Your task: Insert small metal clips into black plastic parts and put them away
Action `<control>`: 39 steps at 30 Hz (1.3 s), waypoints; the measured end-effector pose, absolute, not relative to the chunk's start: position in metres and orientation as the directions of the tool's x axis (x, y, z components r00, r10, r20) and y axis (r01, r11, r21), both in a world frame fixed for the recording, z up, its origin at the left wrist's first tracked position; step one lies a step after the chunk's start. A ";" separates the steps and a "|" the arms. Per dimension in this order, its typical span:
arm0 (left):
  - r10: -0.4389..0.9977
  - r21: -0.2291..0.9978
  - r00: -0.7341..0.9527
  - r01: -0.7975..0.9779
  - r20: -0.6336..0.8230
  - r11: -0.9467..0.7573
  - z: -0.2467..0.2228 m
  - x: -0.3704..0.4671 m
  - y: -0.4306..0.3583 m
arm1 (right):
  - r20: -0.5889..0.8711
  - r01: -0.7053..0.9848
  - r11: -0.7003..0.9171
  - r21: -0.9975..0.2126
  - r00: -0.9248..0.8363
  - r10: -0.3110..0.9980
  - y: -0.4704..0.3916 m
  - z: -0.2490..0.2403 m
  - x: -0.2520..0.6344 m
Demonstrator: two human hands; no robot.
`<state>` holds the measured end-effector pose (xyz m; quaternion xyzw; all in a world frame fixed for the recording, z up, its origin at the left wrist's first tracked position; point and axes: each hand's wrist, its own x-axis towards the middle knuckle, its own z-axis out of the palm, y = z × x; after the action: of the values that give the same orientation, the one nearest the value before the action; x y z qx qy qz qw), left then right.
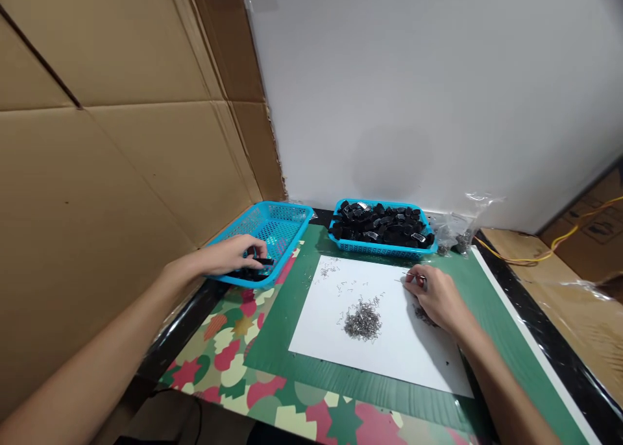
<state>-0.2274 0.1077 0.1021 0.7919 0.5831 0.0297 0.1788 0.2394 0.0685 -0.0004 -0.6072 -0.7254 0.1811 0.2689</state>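
My left hand (238,253) is over the near end of the left blue basket (304,221), its fingers closed on a small black plastic part (264,261). More black parts lie in that basket beneath the hand, partly hidden. At the right side of a white sheet (316,335), my right hand (435,292) pinches a thin metal tool that looks like tweezers (407,275), its tip pointing left. A heap of tiny bent metal wires (363,322) sits mid-sheet, with loose ones scattered behind it. Another small dark pile (423,315) is partly covered by my right hand.
At the back, a second blue basket (379,247) is heaped with black parts (382,223). Clear plastic bags (460,231) of small pieces stand beside it. Cardboard (121,172) walls the left side; a yellow cable (545,255) crosses cardboard on the right.
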 end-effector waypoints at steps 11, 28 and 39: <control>0.958 0.802 0.188 0.525 0.217 -0.285 0.121 -0.177 0.088 | 0.281 0.587 0.297 -0.753 -0.120 0.952 0.056 0.014 0.226; 0.875 0.932 0.475 -0.268 -0.094 0.245 0.028 -0.054 0.035 | 0.230 -0.019 0.229 -0.973 -0.133 0.964 0.042 0.005 0.185; 0.688 0.757 0.672 -0.290 -0.275 0.585 0.035 -0.052 0.029 | 0.412 0.144 0.443 -0.885 -0.203 0.888 0.022 0.017 0.167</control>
<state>-0.0524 0.0292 0.0353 0.3515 0.2834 0.2896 0.8440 0.1672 0.0215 0.0166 -0.3779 -0.6828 0.3681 0.5055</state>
